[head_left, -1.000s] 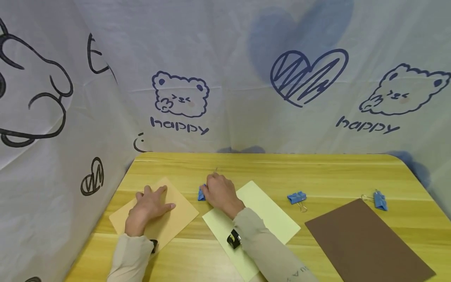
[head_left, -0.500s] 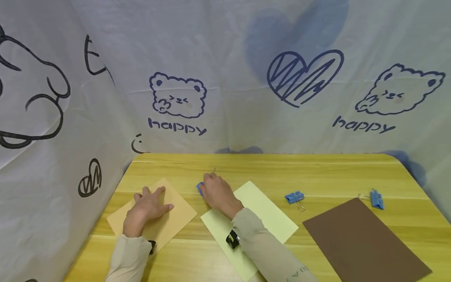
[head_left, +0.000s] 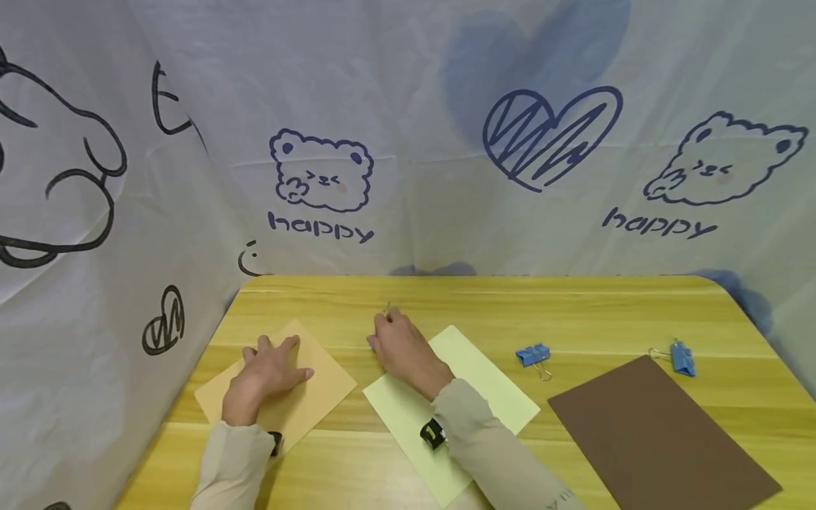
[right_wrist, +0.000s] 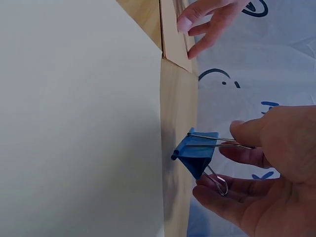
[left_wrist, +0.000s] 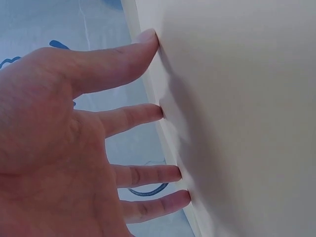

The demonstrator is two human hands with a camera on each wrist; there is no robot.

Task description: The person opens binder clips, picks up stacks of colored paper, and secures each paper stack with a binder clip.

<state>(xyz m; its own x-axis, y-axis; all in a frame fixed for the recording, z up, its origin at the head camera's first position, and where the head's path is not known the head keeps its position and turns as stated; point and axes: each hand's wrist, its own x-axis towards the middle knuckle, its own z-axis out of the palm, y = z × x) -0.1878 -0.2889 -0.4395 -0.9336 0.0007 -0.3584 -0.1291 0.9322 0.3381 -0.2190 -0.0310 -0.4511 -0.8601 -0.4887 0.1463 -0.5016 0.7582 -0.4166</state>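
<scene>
My left hand (head_left: pixel 263 374) rests its spread fingertips on a light-orange sheet of paper (head_left: pixel 326 382) at the table's left. In the left wrist view the fingers look straight, touching the sheet's surface. Above the far corner of a pale green sheet (head_left: pixel 491 386), my right hand (head_left: pixel 411 354) holds a blue binder clip (right_wrist: pixel 197 150). As the right wrist view shows, thumb and fingers are on its wire handles, and the clip's edge points away from the palm. From the head view the hand hides most of that clip. Nothing is between the clip's lips.
Another blue binder clip (head_left: pixel 533 355) lies right of the green sheet. A third clip (head_left: pixel 683 359) is by the far corner of a brown sheet (head_left: pixel 656 432) at the right. White printed cloth (head_left: pixel 433 205) hangs behind the wooden table (head_left: pixel 574 301).
My right hand has shifted slightly right and turned the binder clip, so less of its blue body shows in the head view. The left hand has stayed on the orange sheet.
</scene>
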